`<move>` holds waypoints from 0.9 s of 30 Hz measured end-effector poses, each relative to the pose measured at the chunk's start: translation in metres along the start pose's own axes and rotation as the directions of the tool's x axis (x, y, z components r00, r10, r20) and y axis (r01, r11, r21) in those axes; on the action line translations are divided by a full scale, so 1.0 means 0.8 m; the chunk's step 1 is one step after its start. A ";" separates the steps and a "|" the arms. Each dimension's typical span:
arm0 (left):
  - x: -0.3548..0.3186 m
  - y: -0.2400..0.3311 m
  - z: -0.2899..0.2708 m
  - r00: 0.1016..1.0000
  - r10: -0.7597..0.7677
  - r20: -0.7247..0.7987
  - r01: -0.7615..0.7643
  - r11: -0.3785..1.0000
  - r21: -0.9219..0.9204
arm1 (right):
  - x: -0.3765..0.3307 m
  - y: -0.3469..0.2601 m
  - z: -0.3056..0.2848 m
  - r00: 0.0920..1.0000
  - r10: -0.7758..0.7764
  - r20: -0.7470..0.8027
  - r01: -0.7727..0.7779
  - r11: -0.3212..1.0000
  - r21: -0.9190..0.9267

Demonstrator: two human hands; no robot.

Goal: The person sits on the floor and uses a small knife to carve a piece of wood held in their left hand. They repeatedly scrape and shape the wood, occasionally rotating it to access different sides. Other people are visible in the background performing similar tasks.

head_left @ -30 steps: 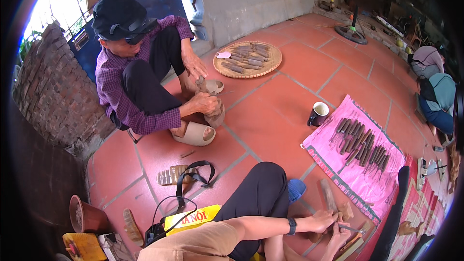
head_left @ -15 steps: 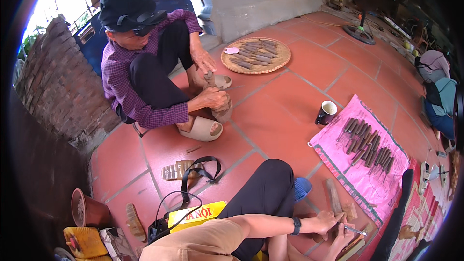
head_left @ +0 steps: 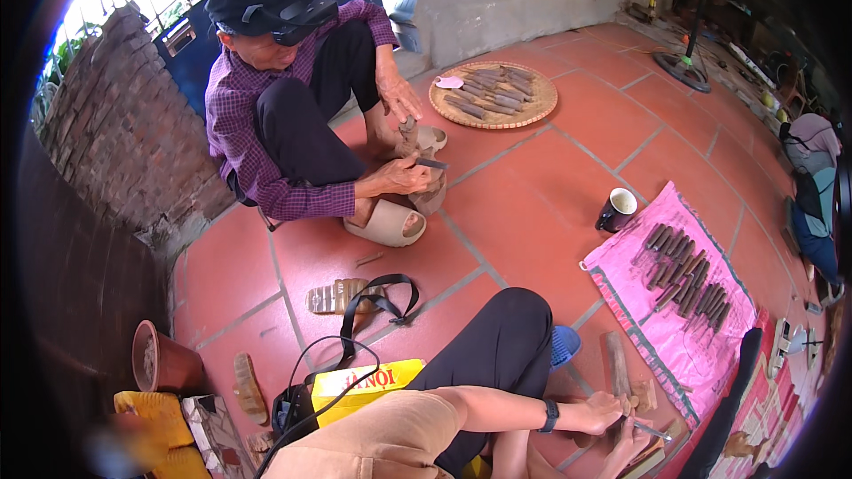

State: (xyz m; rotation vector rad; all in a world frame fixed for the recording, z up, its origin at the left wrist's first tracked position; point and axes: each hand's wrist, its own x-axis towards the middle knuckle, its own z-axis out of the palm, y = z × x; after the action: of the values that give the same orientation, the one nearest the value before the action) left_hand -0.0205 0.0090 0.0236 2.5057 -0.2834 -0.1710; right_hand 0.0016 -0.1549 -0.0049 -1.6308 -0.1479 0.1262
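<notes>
My left hand (head_left: 596, 413), on the arm with a dark wristwatch, is closed close beside my right hand; what it grips is hidden. My right hand (head_left: 627, 445) is closed around a slim tool (head_left: 655, 431) with a shiny metal end pointing to the right. Just beyond my hands lie a brown wooden stick (head_left: 616, 360) and a small wooden block (head_left: 644, 395). Some flat wooden pieces (head_left: 655, 459) are under and beside my right hand.
A co-worker (head_left: 284, 124) sits opposite, holding a dark blade (head_left: 431, 163) against a brown piece. A pink cloth (head_left: 612, 277) bears several dark-handled tools (head_left: 683, 275), next to a cup (head_left: 617, 210). A woven tray (head_left: 541, 115), a yellow bag (head_left: 355, 381) and a flowerpot (head_left: 164, 359) stand around.
The whole view has shifted slightly, so most things sit farther right. My hands stay close together around the tool. A dark blade now shows in the co-worker's hand.
</notes>
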 end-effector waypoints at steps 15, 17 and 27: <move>0.005 -0.011 0.015 0.992 0.110 -0.060 -0.110 0.994 0.007 | -0.004 -0.012 0.006 0.998 0.049 -0.040 -0.052 0.996 -0.077; -0.001 -0.003 -0.003 0.988 0.156 -0.019 -0.156 0.988 -0.007 | -0.008 -0.019 0.002 0.998 0.042 -0.049 -0.046 0.995 -0.085; -0.008 0.004 -0.032 0.992 -0.012 0.122 0.017 0.999 -0.039 | -0.005 -0.023 0.016 0.990 -0.082 -0.112 0.068 0.991 -0.117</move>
State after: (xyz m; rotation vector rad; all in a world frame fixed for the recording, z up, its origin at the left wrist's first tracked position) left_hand -0.0226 0.0223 0.0464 2.4624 -0.3086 -0.3337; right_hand -0.0045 -0.1420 0.0129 -1.7382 -0.1283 -0.0362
